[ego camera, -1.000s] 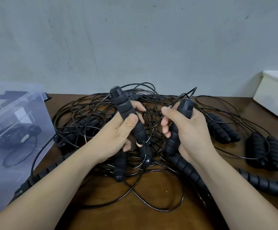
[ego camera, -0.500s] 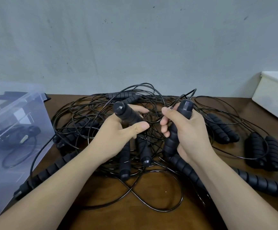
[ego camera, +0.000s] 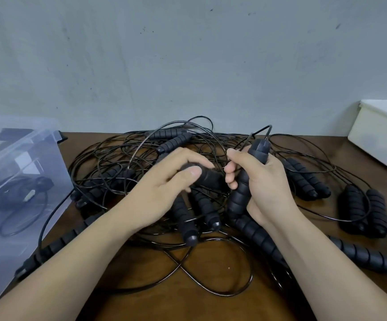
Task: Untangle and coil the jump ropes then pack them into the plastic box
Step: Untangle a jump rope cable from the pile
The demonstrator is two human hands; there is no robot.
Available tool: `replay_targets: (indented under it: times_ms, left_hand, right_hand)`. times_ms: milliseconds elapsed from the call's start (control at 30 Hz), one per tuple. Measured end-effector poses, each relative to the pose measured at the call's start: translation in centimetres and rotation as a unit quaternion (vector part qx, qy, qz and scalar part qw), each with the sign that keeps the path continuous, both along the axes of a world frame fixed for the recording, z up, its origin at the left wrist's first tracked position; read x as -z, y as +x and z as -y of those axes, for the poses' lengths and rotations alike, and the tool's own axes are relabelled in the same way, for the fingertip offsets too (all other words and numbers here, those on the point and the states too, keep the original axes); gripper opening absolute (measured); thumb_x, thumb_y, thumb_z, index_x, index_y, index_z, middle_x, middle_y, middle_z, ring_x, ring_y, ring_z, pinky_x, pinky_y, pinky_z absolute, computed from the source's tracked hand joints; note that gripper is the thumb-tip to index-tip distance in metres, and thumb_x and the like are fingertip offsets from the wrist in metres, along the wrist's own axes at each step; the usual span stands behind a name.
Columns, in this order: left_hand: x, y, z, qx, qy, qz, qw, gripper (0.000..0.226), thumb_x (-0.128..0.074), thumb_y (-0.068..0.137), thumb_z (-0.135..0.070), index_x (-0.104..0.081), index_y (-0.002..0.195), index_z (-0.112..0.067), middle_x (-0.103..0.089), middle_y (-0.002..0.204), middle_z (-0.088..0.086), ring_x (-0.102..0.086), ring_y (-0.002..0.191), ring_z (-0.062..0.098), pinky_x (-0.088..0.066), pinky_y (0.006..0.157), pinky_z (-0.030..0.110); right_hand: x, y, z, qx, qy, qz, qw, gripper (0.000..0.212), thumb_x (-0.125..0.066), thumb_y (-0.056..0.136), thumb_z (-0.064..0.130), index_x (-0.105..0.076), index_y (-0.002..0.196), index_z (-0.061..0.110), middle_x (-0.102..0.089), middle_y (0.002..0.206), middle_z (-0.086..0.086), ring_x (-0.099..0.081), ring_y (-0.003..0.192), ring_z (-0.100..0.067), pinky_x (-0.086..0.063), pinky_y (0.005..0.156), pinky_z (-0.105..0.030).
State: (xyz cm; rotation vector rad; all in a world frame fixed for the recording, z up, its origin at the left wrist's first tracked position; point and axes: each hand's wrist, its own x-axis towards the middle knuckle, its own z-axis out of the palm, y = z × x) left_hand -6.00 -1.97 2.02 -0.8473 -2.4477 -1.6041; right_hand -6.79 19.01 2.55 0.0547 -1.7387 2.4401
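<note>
Tangle of jump ropes (ego camera: 174,142) on table (ego camera: 164,306); left hand (ego camera: 162,184) wraps a blurred handle (ego camera: 207,176), apparently; right hand (ego camera: 266,181) grips upright handle (ego camera: 241,193) (cord (ego camera: 267,131) uppermost).

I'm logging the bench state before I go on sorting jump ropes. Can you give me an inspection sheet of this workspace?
Surface: brown wooden table, largely covered by ropes.
Job's things: tangled pile of thin black jump ropes, not yet coiled; clear plastic box at the left, with a dark corded item showing through its wall.
Clutter: white plastic container at the right edge.
Grips: left hand curls round a black ribbed foam handle; right hand holds a second handle, cap end up.
Cables: cords cross and loop among loose handles.
Surroundings: grey marked wall.
</note>
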Motion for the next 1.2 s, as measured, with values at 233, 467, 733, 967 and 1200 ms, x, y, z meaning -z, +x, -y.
replay_targets:
  times_ms: [233, 467, 733, 967, 1200]
  left_hand:
    - [1.0, -0.7, 0.6, 0.157, 0.077, 0.232, 0.957, 0.087, -0.091, 0.071, -0.042, -0.052, 0.149, -0.034, -0.050, 0.155, 0.000, -0.050, 0.143, 0.031, -0.043, 0.119, 0.054]
    - [3.0, -1.8, 0.0, 0.216, 0.150, 0.276, 0.924, 0.107, -0.104, 0.056, -0.044, -0.050, 0.148, -0.040, -0.041, 0.163, 0.009, -0.039, 0.153, 0.033, -0.030, 0.122, 0.069]
    - [4.0, -2.0, -1.0, 0.209, 0.233, 0.252, 0.916, 0.103, -0.104, 0.052, -0.053, -0.050, 0.137, -0.031, -0.050, 0.129, 0.011, -0.045, 0.130, 0.040, -0.024, 0.120, 0.076]
    - [3.7, -1.5, -1.4, 0.194, 0.218, 0.246, 0.924, 0.092, -0.099, 0.053, -0.064, -0.056, 0.132, -0.047, -0.053, 0.123, -0.004, -0.053, 0.121, 0.025, -0.050, 0.104, 0.050]
    - [3.2, -1.6, -1.2, 0.207, 0.219, 0.247, 0.921, 0.089, -0.103, 0.053, -0.048, -0.054, 0.128, -0.044, -0.050, 0.121, -0.006, -0.053, 0.116, 0.026, -0.054, 0.088, 0.045]
  right_hand:
    - [-0.4, -0.5, -0.6, -0.077, -0.096, 0.059, 0.991, 0.015, -0.070, 0.098, 0.007, -0.061, 0.086, 0.008, -0.059, 0.071, -0.007, -0.050, 0.056, -0.016, -0.040, 0.046, -0.023]
    - [-0.6, -0.4, -0.4, -0.120, -0.150, 0.081, 0.978, 0.020, -0.067, 0.098, 0.008, -0.059, 0.080, 0.010, -0.056, 0.070, -0.005, -0.048, 0.053, -0.012, -0.039, 0.043, -0.020]
    - [-0.5, -0.3, -0.1, -0.152, -0.168, 0.077, 0.971, 0.017, -0.069, 0.093, 0.012, -0.057, 0.081, 0.011, -0.055, 0.070, -0.003, -0.047, 0.053, -0.010, -0.039, 0.044, -0.019]
    - [-0.2, -0.2, 0.3, -0.159, -0.207, 0.083, 0.962, 0.019, -0.067, 0.095, 0.012, -0.057, 0.079, 0.012, -0.052, 0.069, -0.001, -0.046, 0.051, -0.008, -0.037, 0.043, -0.017]
    - [-0.3, -0.1, 0.4, -0.162, -0.234, 0.078, 0.956, 0.022, -0.066, 0.097, 0.013, -0.060, 0.076, 0.012, -0.051, 0.068, 0.001, -0.043, 0.051, -0.007, -0.036, 0.044, -0.016]
